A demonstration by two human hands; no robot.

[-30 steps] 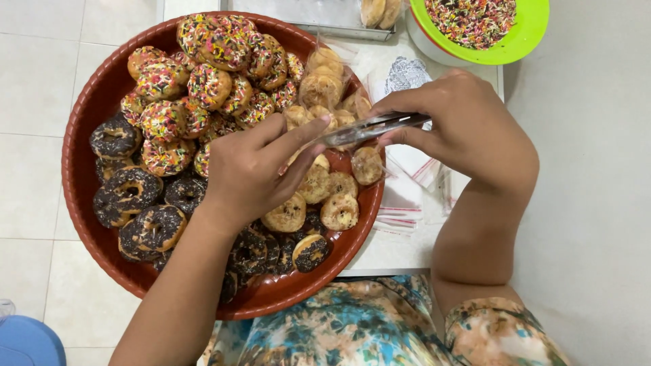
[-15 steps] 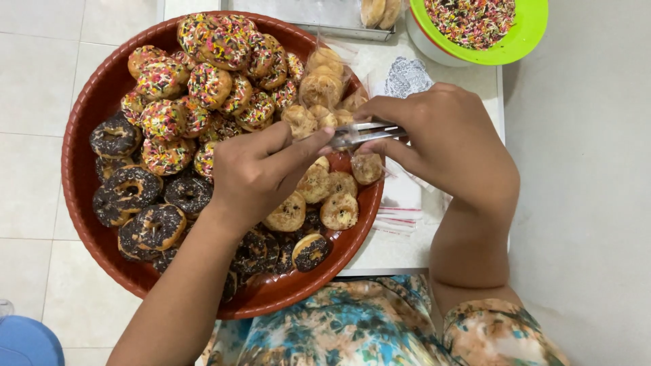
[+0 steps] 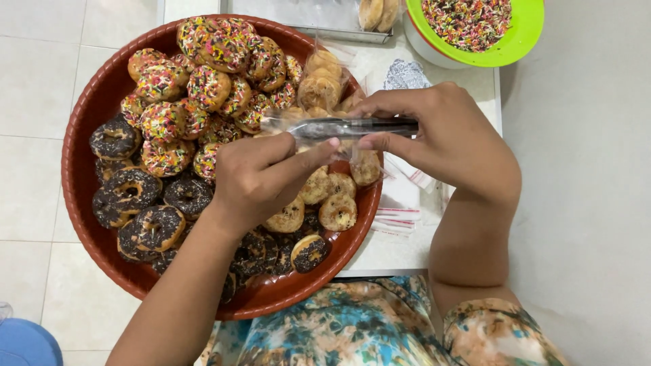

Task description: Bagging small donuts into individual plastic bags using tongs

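My right hand [image 3: 451,146] grips a slim silver and black metal tool [image 3: 352,127] and holds it level over the red tray [image 3: 81,196]. My left hand [image 3: 261,176] pinches the edge of a clear plastic bag [image 3: 322,81] just under the tool's tip. The bag holds a few plain small donuts. On the tray lie donuts with coloured sprinkles [image 3: 203,88] at the back, chocolate-coated donuts [image 3: 135,196] at the left and front, and plain ones [image 3: 332,207] under my hands.
A green bowl of coloured sprinkles [image 3: 475,24] stands at the back right on the white table [image 3: 400,251]. A metal tray [image 3: 305,13] sits behind the red tray. Flat plastic bags [image 3: 400,203] lie to its right. A blue object [image 3: 27,342] is on the tiled floor.
The metal tool has turned level and slid a little left. My left fingers have shifted to pinch just beneath it. The bag of plain donuts now shows more plainly.
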